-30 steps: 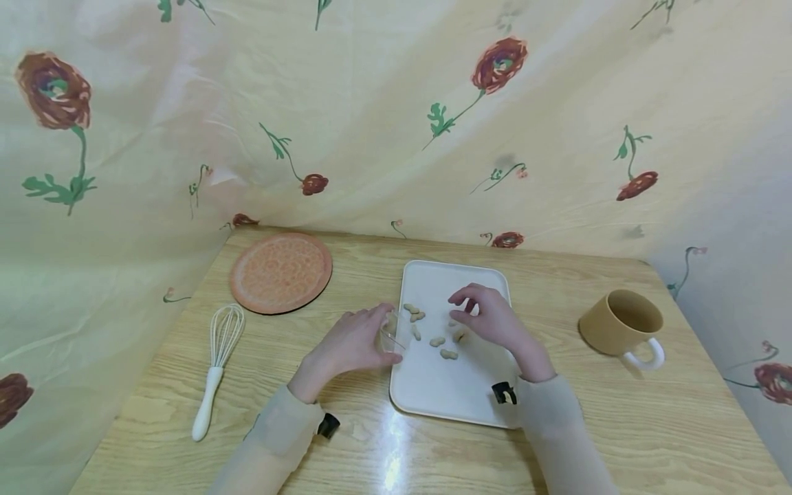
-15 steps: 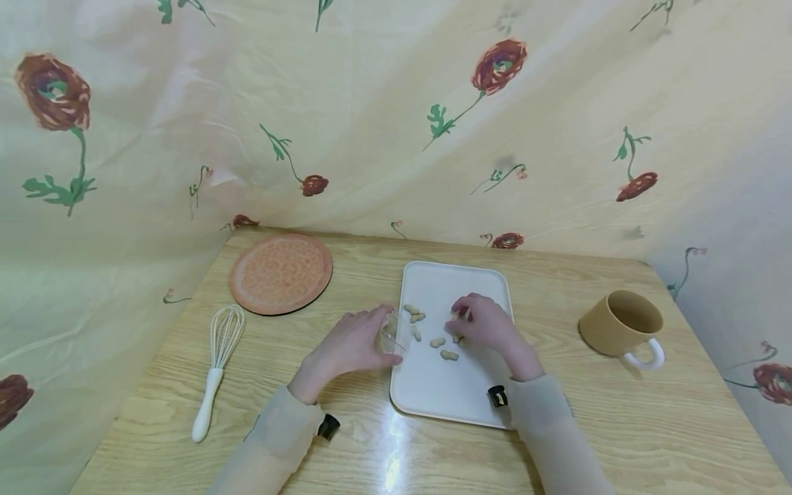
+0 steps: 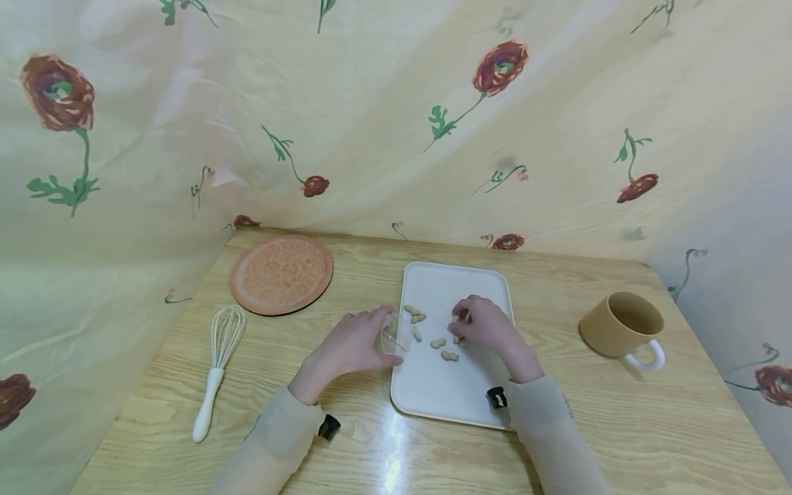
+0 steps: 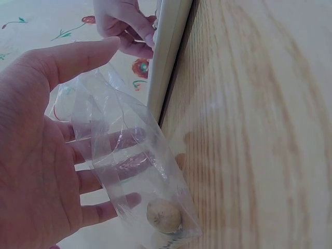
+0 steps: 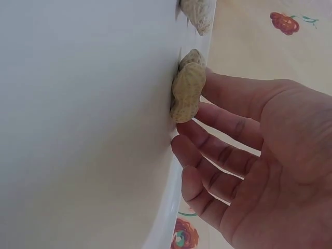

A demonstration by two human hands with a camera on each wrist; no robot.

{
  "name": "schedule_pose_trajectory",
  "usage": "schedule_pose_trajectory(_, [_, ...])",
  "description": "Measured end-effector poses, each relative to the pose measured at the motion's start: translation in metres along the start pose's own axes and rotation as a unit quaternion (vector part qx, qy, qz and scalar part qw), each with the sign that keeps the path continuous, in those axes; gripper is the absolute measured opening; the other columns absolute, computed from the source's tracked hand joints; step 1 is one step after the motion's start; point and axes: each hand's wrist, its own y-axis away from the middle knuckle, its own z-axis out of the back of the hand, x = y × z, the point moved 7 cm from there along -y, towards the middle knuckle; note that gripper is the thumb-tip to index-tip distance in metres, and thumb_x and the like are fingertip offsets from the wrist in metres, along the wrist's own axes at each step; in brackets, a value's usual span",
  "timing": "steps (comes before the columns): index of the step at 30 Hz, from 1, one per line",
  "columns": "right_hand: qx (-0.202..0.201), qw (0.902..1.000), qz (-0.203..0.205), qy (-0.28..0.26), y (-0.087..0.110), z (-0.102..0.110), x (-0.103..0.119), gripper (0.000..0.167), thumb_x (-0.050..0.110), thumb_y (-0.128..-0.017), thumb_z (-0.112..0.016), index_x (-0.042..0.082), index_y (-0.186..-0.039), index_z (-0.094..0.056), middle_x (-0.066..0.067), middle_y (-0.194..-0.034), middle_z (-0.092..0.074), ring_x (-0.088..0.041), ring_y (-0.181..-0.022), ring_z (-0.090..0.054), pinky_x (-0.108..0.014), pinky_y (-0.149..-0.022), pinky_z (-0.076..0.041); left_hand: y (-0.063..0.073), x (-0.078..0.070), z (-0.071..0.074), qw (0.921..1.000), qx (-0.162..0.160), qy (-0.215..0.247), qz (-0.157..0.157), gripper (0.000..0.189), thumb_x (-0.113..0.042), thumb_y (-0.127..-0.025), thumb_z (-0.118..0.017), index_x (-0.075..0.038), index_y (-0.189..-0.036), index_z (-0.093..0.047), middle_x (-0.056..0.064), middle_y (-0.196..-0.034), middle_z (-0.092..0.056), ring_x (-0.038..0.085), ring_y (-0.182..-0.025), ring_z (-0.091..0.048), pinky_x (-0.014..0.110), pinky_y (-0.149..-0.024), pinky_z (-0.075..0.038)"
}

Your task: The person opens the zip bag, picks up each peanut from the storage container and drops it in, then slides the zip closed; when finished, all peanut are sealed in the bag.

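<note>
My left hand [image 3: 351, 344] holds a clear plastic bag [image 4: 129, 150] by the tray's left edge, thumb on one side and fingers spread behind it. Low in the bag lies a tan, roundish thing [image 4: 165, 215], which looks like a peanut seen end-on. My right hand [image 3: 491, 330] is down at the white tray [image 3: 433, 392], thumb and forefinger closing on a peanut. In the right wrist view their tips are partly hidden behind a nearer peanut [image 5: 188, 93]. Several other unshelled peanuts [image 3: 449, 356] lie scattered to the left of these fingers.
A white-handled whisk [image 3: 216, 371] and a round orange patterned mat [image 3: 282, 275] lie on the left of the wooden table [image 3: 445, 460]. At the right stands a tan mug [image 3: 603, 326] with a white handle. A flowered cloth [image 3: 371, 137] hangs behind.
My right hand has come down and slightly left onto the peanuts, its thumb and fingers drawing together. My left hand and the bag have stayed in place.
</note>
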Motion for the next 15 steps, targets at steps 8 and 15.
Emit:
schedule_pose_trajectory(8, [-0.007, 0.9999, -0.010, 0.000, 0.001, 0.002, -0.001, 0.022, 0.016, -0.089, -0.076, 0.001, -0.105, -0.071, -0.007, -0.093, -0.063, -0.021, -0.076, -0.056, -0.032, -0.065, -0.050, -0.001, 0.001, -0.002, 1.0000, 0.000, -0.003, 0.000, 0.085, -0.053, -0.081, -0.075, -0.014, -0.148, -0.040, 0.005, -0.129, -0.064, 0.026, -0.118, -0.059, 0.052, -0.104, -0.037])
schedule_pose_trajectory(15, [-0.033, 0.9991, 0.026, 0.007, 0.006, 0.011, 0.016, 0.025, 0.020, -0.089, -0.077, 0.002, -0.106, -0.073, -0.005, -0.093, -0.064, -0.020, -0.078, -0.055, -0.031, -0.065, -0.047, -0.001, 0.002, -0.002, 0.9999, -0.001, -0.010, -0.002, 0.084, -0.054, -0.081, -0.075, -0.015, -0.147, -0.041, 0.005, -0.128, -0.065, 0.026, -0.116, -0.060, 0.052, -0.102, -0.039])
